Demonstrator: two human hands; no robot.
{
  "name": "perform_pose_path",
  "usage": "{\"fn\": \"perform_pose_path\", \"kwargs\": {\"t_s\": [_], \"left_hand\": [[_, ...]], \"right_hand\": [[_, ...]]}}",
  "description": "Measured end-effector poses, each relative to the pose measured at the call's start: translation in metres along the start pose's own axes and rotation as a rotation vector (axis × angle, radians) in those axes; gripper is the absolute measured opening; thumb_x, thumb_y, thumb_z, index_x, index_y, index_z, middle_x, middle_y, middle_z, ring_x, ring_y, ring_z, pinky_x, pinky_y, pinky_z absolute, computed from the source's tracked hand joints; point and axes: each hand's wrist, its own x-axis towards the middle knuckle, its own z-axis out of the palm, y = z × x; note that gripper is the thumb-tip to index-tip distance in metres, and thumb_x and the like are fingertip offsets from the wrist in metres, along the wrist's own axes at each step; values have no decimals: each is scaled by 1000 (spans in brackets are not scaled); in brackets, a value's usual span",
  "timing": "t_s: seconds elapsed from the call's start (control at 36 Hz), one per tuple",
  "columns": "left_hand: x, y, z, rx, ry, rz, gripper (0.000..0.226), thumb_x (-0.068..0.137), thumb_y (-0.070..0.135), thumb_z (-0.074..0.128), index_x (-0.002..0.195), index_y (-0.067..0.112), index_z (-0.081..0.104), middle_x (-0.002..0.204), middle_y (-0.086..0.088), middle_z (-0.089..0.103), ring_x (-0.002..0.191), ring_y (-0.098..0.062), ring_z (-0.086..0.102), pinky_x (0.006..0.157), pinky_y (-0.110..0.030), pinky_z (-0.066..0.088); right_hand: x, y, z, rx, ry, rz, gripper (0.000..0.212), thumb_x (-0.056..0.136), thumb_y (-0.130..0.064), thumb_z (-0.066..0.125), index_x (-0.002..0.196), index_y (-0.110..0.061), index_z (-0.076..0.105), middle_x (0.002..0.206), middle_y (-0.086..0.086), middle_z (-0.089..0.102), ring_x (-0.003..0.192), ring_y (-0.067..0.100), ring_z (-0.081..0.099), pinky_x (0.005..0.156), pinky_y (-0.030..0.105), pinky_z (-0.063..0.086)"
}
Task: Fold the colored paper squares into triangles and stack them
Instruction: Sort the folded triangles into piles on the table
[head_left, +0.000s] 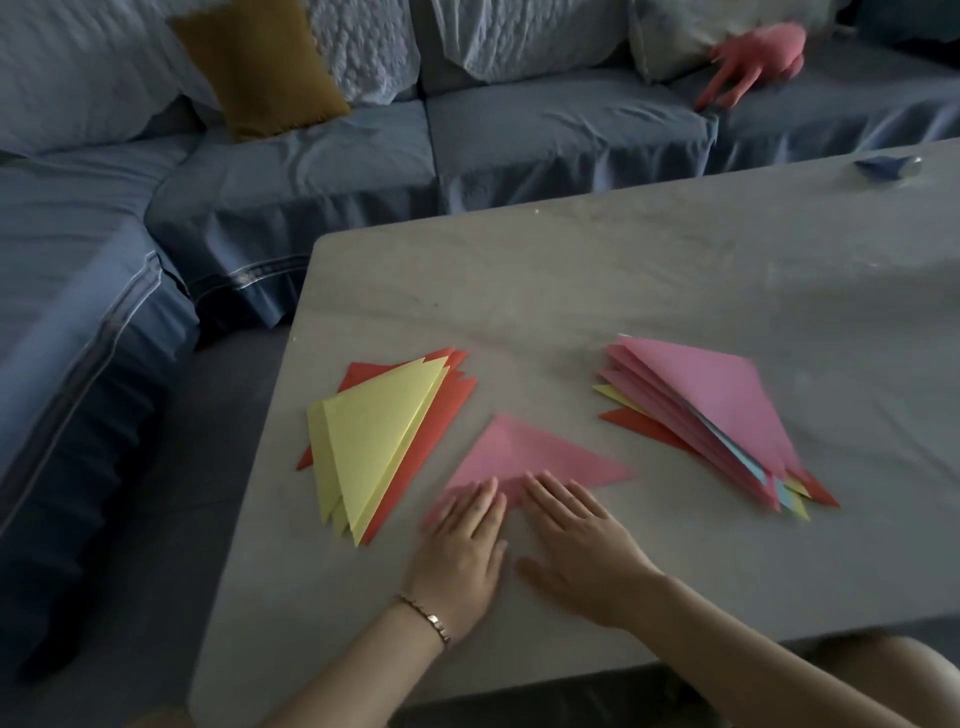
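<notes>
Fingers (551, 492) flat on pink triangle (524, 451)

I see both hands lying flat on the pink triangle (524, 452), fingers straight. The left hand (460, 551) presses its near left corner, which looks blurred. The right hand (582, 540) presses just beside it, on the near edge. The rest of the triangle spreads beyond the fingertips. Left of the left hand, near it, lies a stack of folded triangles (374, 441), yellow over red. Right of the right hand, well apart, lies a pile of squares (722, 410) with pink on top. The left wrist wears 1 bracelet (426, 618). Everything rests on the grey table (623, 291).
</notes>
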Motion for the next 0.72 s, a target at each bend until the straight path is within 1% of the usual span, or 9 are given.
{"fn": "perform_pose_path", "kwargs": {"t_s": [0.08,0.17,0.25,0.36,0.42,0.5,0.58,0.67,0.72], "left_hand": [[-1,-1,7,6,-115,17,57,97,37,11,127,13,54,135,1,51,122,-16,51,98,-34,42],[-5,3,3,8,-220,-46,67,96,40,2,122,16,59,128,2,58,117,-16,56,99,-32,41],[-10,1,5,0,-180,-51,68,96,43,2,123,16,58,130,2,56,119,-18,54,103,-35,38],[-17,-5,1,64,-163,-77,67,90,53,-1,144,18,20,151,6,13,140,-16,17,117,-34,5],[-21,-9,1,64,-184,-103,68,92,52,0,141,16,31,148,3,25,136,-17,29,113,-30,14],[-31,-16,-5,20,-296,-206,71,94,51,4,126,12,54,133,-1,53,121,-16,52,105,-28,30],[-38,-25,-6,23,-230,-208,79,91,56,-2,133,6,44,141,-5,38,129,-18,37,109,-28,27],[-39,-25,-16,119,-182,-214,84,89,59,-8,134,5,39,142,-4,26,130,-18,37,102,-39,30],[-39,-27,-16,123,-242,-203,95,78,65,-23,141,7,19,147,-2,5,138,-16,20,109,-42,15]], "right_hand": [[1,-3,-1,-11,-23,-14,71,95,-54,9,127,-11,55,131,4,56,123,17,50,102,33,29],[0,5,0,-75,-5,-13,72,94,-56,10,126,-12,56,131,3,55,123,14,50,105,32,36],[-8,21,-4,-99,-88,22,75,92,-57,9,125,-10,57,133,5,53,124,16,49,103,31,24],[-25,47,-8,-119,-96,107,76,91,-60,12,130,-8,52,137,6,49,126,17,46,106,28,11],[-32,57,-11,-103,-84,139,82,90,-64,8,137,-7,41,145,7,38,133,18,34,108,25,4],[-40,68,-10,-51,-48,101,97,71,-75,-17,145,-14,-3,150,-5,-12,140,14,-11,107,20,-19],[-43,68,-9,-59,-44,135,97,60,-75,-29,138,-18,-20,146,-9,-24,136,11,-23,102,20,-28],[-41,64,-8,-37,-10,169,99,58,-75,-33,137,-16,-16,147,-8,-18,135,12,-22,104,23,-27],[-40,60,-8,-54,-16,199,108,55,-73,-38,141,-14,-11,147,-6,-15,136,12,-19,108,28,-23]]}}
